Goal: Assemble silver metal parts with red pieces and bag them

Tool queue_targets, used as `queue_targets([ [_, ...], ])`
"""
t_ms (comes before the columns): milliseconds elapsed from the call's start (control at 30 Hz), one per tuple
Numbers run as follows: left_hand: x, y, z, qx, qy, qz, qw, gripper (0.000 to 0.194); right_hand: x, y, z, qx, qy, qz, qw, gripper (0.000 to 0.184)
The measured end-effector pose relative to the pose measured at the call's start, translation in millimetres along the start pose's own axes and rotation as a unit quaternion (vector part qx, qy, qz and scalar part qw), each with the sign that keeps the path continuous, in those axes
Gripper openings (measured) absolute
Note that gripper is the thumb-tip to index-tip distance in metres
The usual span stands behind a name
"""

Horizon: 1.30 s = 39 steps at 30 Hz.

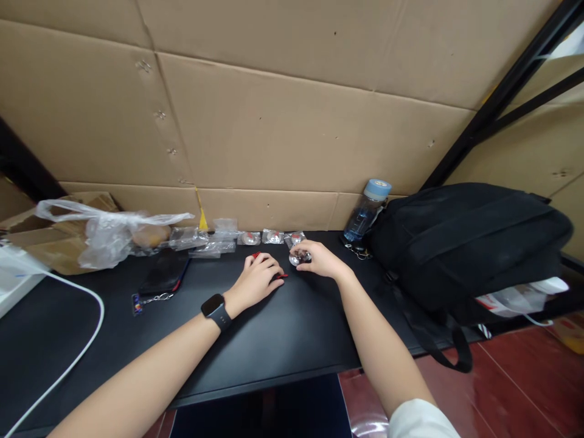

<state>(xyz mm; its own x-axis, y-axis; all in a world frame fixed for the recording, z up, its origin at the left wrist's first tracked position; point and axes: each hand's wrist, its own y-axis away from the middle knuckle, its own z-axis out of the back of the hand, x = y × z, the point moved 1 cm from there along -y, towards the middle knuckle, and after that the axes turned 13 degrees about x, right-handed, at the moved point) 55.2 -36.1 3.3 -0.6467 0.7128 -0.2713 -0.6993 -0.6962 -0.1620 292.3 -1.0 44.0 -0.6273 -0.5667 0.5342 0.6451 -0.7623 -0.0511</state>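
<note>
My left hand, with a black watch on its wrist, lies over a thin red object on the desk. Only red bits stick out at both sides of the curled fingers; its kind is hidden. To the right, my right hand has thumb and fingers closed around a shiny round item in clear wrapping. Just behind the hands, several similar small clear packets stand in a row along the cardboard wall, among them a left packet, a middle packet and a right packet.
A blue-capped bottle and a black backpack stand on the right of the black desk. To the left are flat clear bags, a dark phone or wallet, a plastic bag and a white cable.
</note>
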Motion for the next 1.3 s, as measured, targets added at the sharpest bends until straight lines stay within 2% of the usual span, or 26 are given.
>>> queue_targets([
  [167,0,-1,3.3,-0.006,0.032,0.021,0.999,0.019,5,-2,-2,-0.01,-0.047,0.019,0.999,0.044],
  [300,8,0,15.6,-0.073,0.079,0.084,0.991,0.013,8,-8,-8,-0.043,-0.132,0.047,0.989,0.042],
  [433,16,0,27.9,-0.136,0.102,0.146,0.975,0.015,14,-19,-24,-0.09,-0.259,0.059,0.96,0.048],
  [600,13,2,33.6,-0.146,0.125,0.142,0.971,0.016,23,-30,-43,-0.148,-0.358,0.062,0.92,0.055],
  [933,4,2,29.7,-0.17,0.101,0.147,0.969,0.018,30,-34,-55,-0.138,-0.401,0.07,0.903,0.056],
  [1300,0,4,29.7,-0.187,0.072,0.156,0.967,0.015,36,-34,-57,-0.145,-0.395,0.073,0.904,0.051],
])
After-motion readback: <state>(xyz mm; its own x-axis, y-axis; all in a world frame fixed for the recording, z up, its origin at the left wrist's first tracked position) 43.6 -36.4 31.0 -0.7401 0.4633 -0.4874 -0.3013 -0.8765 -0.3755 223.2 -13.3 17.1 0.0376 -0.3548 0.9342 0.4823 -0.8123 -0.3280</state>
